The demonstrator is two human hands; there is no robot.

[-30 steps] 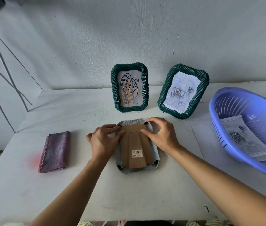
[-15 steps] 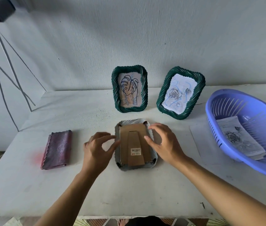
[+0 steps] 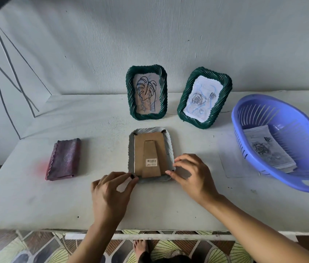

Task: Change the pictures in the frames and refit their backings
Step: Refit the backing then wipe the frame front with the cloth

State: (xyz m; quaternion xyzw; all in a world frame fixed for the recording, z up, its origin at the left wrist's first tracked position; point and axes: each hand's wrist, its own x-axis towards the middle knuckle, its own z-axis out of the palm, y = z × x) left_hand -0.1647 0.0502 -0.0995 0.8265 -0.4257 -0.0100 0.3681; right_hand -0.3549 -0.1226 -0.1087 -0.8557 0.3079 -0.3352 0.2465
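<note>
A grey-white twisted frame lies face down in the middle of the table, its brown cardboard backing with a folded stand facing up. My left hand pinches the small tab at the frame's near left corner. My right hand pinches at the near right corner. Two green twisted frames stand upright against the wall: one with a leaf drawing, one with a rose drawing.
A purple plastic basket at the right holds several printed pictures. A clear sheet lies left of the basket. A folded purple cloth lies at the left. The table's front edge runs just below my wrists.
Both hands have slid from the frame's far corners down its sides to the near corners. The view has shifted too.
</note>
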